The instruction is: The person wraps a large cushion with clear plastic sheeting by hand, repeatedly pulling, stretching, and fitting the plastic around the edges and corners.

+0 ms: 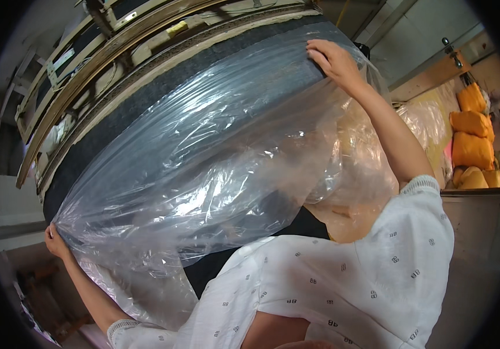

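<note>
Clear plastic sheet (215,180) is spread in front of me, over a dark surface (107,125) from far left to far right, its near part hanging in loose, shiny folds toward my body. My left hand (57,241) is at the left end, fingers closed on a gathered bunch of the film. Creases fan out from that grip toward the right, so I judge that the bunching gives me a firm anchor on something thin and slippery. My right hand (336,65) is out at the far right, arm stretched long, fingers bent over the film near its far edge; I cannot tell whether they pinch it or only press on it. With my hands this far apart, the far part of the film runs in long, fairly straight lines, while the near part billows, probably because nothing pulls on it there. A strip of the dark surface shows bare beyond the film, alongside a long pale rail (163,55) on the far side. To the right, more crumpled clear plastic (424,119) lies past my forearm, and orange bundles (472,136) are stacked, seemingly out of my way.
</note>
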### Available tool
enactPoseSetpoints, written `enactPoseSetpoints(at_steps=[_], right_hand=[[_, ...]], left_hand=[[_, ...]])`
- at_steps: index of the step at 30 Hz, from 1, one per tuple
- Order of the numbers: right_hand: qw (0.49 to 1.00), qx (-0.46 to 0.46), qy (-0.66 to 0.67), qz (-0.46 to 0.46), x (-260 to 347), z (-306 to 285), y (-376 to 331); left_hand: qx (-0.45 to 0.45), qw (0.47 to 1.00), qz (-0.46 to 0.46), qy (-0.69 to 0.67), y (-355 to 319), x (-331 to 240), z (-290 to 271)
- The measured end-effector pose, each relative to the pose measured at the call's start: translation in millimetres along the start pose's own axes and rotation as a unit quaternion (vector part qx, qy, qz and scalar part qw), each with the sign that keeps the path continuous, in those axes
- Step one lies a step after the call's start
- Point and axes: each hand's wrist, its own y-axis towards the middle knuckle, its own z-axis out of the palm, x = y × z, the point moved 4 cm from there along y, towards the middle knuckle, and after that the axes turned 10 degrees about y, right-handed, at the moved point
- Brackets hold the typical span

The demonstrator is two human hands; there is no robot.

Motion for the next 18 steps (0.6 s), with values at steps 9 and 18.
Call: enactPoseSetpoints(at_steps=[9,18], right_hand=[[0.995,-0.050,-0.039,0.072,-45.2,-1.2,50.3],[0.986,-0.017,0.044,0.159,-56.3,21.6,68.6]], left_hand=[[-0.048,0.998,-0.010,0.029,-0.4,-4.4,-6.0],[-0.050,0.983,-0.042,-0.173,-14.3,49.3,-69.3]])
